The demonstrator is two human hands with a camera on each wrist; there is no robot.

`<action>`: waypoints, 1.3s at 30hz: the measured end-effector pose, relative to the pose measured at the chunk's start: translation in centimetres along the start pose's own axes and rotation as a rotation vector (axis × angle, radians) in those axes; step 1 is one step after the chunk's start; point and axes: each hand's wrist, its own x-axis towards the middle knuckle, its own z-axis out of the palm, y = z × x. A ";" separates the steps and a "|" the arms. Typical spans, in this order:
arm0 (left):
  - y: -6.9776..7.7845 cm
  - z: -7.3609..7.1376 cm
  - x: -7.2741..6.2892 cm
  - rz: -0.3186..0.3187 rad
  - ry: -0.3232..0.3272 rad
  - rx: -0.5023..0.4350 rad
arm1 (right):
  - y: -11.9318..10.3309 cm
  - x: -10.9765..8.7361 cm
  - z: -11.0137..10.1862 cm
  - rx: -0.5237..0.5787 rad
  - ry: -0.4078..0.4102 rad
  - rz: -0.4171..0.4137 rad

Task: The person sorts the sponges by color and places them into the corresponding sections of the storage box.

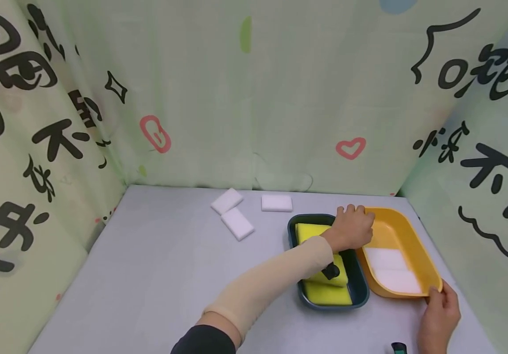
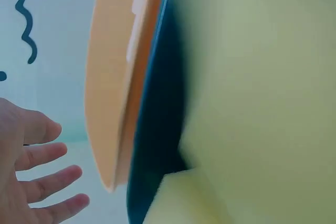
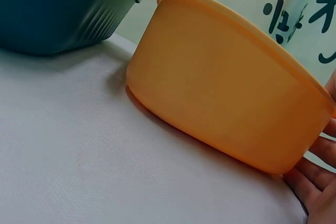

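Note:
My left hand [image 1: 353, 228] reaches across the dark teal basin [image 1: 362, 291] to the far left rim of the yellow basin [image 1: 422, 246]. In the left wrist view, the fingers of that hand [image 2: 39, 174] are spread and look apart from the basin. My right hand [image 1: 440, 314] holds the near right corner of the yellow basin. In the right wrist view its fingers [image 3: 315, 177] lie against the outer wall. White sponges [image 1: 391, 268] lie in the near part of the yellow basin. Yellow sponges [image 1: 329, 293] are stacked in the teal basin, partly hidden by my left arm.
Three white sponges lie behind and left of the basins: one near the back [image 1: 277, 203], another [image 1: 227, 200] touching a third [image 1: 238, 223]. The pale table [image 1: 161, 275] meets printed curtains [image 1: 254, 113] at its back and sides.

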 end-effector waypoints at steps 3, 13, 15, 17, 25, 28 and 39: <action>-0.3 -0.4 0.0 -0.009 -0.003 -0.036 | 0.1 0.1 0.0 -0.013 0.000 0.002; -4.4 -1.9 0.0 -0.032 0.034 -0.118 | -0.1 0.1 0.4 -0.045 -0.004 0.019; -5.6 -1.9 -0.1 -0.036 0.047 -0.117 | -0.1 0.1 0.4 -0.040 -0.003 0.019; -6.7 -1.9 -0.3 -0.046 0.056 -0.115 | -0.1 0.0 0.4 -0.043 -0.002 0.019; -11.1 -0.9 -1.0 -0.122 0.018 -0.130 | -0.2 -0.1 0.5 -0.056 0.008 0.027; -12.7 0.1 -1.3 -0.142 0.001 -0.108 | -0.2 -0.2 0.5 -0.050 0.010 0.025; -17.7 4.4 -2.5 -0.186 -0.003 0.054 | -0.2 -0.3 0.5 -0.046 0.012 0.011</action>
